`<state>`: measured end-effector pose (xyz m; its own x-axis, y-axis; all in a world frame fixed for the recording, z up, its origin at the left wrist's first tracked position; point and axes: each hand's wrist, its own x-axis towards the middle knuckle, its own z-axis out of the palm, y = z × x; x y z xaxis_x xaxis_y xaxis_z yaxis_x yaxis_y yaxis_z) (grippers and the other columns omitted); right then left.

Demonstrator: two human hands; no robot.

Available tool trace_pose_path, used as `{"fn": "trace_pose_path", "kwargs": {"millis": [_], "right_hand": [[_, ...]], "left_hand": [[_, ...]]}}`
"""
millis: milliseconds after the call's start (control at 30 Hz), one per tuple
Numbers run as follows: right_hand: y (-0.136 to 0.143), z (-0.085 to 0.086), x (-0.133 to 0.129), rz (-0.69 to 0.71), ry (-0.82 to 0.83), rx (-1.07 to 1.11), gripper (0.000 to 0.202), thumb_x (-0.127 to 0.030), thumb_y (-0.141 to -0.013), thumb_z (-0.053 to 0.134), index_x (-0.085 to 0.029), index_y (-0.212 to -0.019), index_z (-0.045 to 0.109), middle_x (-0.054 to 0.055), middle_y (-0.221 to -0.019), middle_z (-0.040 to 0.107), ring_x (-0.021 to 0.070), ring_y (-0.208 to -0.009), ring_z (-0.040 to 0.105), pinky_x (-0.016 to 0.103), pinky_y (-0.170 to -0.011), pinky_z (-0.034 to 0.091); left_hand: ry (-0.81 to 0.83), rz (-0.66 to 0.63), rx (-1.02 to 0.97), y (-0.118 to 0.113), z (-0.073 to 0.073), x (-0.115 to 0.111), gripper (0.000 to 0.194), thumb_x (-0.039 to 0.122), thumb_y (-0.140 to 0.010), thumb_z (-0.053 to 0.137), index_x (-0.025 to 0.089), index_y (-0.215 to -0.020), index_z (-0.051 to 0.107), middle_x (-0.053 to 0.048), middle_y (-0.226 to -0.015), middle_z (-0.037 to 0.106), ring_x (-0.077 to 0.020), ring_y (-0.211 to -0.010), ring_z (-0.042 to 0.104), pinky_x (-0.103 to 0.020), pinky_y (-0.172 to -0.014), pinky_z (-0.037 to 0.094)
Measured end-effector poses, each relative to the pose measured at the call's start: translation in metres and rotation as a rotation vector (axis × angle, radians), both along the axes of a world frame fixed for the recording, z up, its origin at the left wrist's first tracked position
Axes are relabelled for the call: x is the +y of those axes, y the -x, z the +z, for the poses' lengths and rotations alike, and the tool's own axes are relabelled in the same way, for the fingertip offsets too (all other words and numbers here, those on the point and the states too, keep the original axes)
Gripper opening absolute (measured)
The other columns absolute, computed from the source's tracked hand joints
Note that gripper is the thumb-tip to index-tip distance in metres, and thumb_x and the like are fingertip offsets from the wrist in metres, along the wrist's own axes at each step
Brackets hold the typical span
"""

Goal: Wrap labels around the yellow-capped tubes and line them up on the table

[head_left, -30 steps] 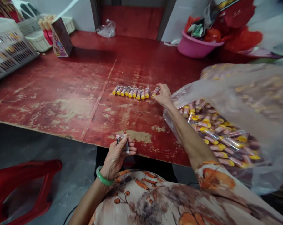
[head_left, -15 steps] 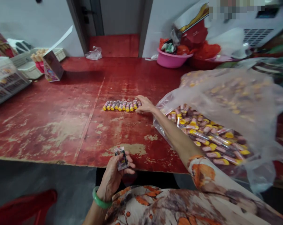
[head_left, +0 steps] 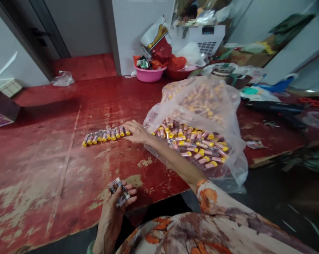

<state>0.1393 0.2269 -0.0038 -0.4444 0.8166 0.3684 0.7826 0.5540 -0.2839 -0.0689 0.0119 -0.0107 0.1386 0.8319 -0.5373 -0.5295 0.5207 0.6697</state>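
My left hand (head_left: 113,204) is closed on a small stack of printed cards (head_left: 119,191), low over the table's front edge. The thumb lies across the top card. A row of small clear tubes (head_left: 103,135) with yellow caps lies side by side on the worn red table (head_left: 96,109), caps toward me. At the right end of this row is my right hand (head_left: 135,131), its thumb and fingers around the last tube (head_left: 127,130). To the right of that hand, a large clear plastic bag (head_left: 198,100) lies open with many similar loose tubes (head_left: 187,144) inside.
A pink basin (head_left: 150,74) with wrappers stands at the back by the wall. At far left is a printed cardboard box (head_left: 2,107). A crumpled plastic bag (head_left: 62,79) lies near the door. Right of the tube bag is a black tool (head_left: 275,107), with red-handled scissors (head_left: 310,102) beyond.
The view has swung to the right, so the row and bag appear farther left. My right hand remains at the row's right end. My left hand still holds the cards.
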Motion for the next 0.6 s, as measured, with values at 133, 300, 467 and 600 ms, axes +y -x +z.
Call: {"fn": "trace_pose_path", "kwargs": {"millis": [133, 300, 467, 600], "right_hand": [[-0.066, 0.009, -0.070, -0.184, -0.066, -0.170, 0.032, -0.011, -0.086, 0.044, -0.016, -0.114, 0.060, 0.011, -0.120, 0.059, 0.0229, -0.111, 0.050, 0.037, -0.098, 0.040], [-0.133, -0.001, -0.098, -0.456, 0.036, -0.254, 0.036, -0.008, -0.084, 0.045, -0.012, -0.117, 0.059, 0.018, -0.122, 0.056, 0.0295, -0.113, 0.048, 0.040, -0.086, 0.044], [-0.144, -0.004, -0.082, -0.482, 0.135, -0.287, 0.033, -0.011, -0.091, 0.040, -0.018, -0.117, 0.060, 0.014, -0.122, 0.057, 0.0269, -0.115, 0.048, 0.039, -0.089, 0.043], [-0.150, 0.004, -0.079, -0.468, 0.169, -0.273, 0.032, -0.012, -0.090, 0.046, -0.018, -0.118, 0.060, 0.015, -0.121, 0.057, 0.0285, -0.112, 0.050, 0.039, -0.087, 0.043]], "left_hand": [[0.023, -0.004, 0.005, -0.009, -0.006, 0.005, 0.033, 0.021, -0.065, 0.079, 0.011, -0.093, 0.065, -0.012, -0.086, 0.073, -0.0278, -0.077, 0.071, -0.038, -0.067, 0.061], [0.019, -0.071, 0.048, -0.027, -0.002, 0.003, 0.033, 0.022, -0.064, 0.080, 0.009, -0.091, 0.066, -0.014, -0.090, 0.073, -0.0270, -0.077, 0.072, -0.035, -0.067, 0.062], [0.011, -0.071, 0.088, -0.041, 0.006, -0.004, 0.030, 0.018, -0.064, 0.079, 0.011, -0.090, 0.066, -0.009, -0.083, 0.073, -0.0237, -0.072, 0.071, -0.033, -0.065, 0.062], [-0.032, -0.127, 0.097, -0.047, 0.010, -0.007, 0.028, 0.019, -0.066, 0.079, 0.013, -0.089, 0.066, -0.006, -0.083, 0.073, -0.0209, -0.072, 0.071, -0.035, -0.069, 0.062]]}}
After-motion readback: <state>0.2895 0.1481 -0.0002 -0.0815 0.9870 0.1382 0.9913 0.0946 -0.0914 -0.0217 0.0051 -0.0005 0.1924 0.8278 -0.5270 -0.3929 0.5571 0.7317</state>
